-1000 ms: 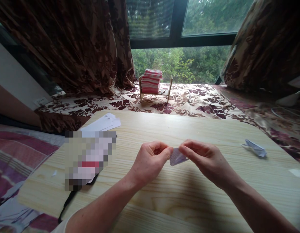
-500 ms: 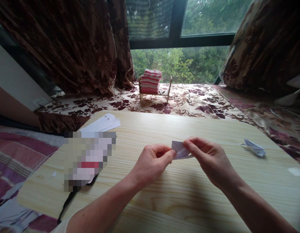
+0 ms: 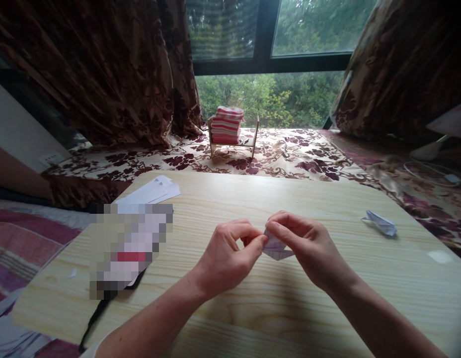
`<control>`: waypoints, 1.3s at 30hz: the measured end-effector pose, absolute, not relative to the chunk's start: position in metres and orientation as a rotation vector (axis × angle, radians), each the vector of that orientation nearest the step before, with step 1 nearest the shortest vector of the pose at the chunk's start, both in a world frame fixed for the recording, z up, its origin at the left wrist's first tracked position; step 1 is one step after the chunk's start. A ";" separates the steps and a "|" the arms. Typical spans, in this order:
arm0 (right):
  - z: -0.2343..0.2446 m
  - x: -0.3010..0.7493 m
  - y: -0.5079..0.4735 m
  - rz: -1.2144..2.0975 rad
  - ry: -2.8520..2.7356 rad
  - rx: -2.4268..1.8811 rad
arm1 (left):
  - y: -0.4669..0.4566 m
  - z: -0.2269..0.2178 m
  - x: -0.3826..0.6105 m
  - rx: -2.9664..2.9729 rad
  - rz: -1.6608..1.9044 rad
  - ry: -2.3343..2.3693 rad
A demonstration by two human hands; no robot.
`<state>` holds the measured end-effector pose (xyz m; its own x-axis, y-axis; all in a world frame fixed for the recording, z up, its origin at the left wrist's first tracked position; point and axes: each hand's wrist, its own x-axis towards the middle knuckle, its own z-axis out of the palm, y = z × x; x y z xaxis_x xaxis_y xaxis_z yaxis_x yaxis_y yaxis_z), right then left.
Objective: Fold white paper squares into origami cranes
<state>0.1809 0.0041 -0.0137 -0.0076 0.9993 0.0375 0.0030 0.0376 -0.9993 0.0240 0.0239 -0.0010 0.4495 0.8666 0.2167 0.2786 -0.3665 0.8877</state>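
Note:
Both hands meet just above the middle of the light wooden table [image 3: 253, 308]. My left hand [image 3: 228, 253] and my right hand [image 3: 303, 248] pinch a small folded piece of pale paper [image 3: 275, 247] between thumbs and fingertips. The left pinches its left tip, the right covers its upper right part. Only the lower part of the paper shows between the hands.
A finished folded paper figure [image 3: 379, 223] lies at the table's right. White sheets [image 3: 152, 191] and a blurred-out item [image 3: 128, 246] lie at the left, with a black cord [image 3: 98, 313] below. Behind are a small wooden rack with striped cloth [image 3: 226, 127], curtains and a window.
The folded paper has dropped and turned slightly between my fingers, and both hands have closed in on it. The view has shifted a little.

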 end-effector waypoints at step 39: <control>-0.018 0.177 0.007 1.132 -1.255 -1.153 | 0.027 -0.001 0.021 1.562 0.825 0.930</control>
<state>0.1772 0.0066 -0.0181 0.0049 0.9958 0.0911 0.0116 0.0910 -0.9958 0.0209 0.0266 -0.0010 0.4522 0.8913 0.0323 0.1388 -0.1061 0.9846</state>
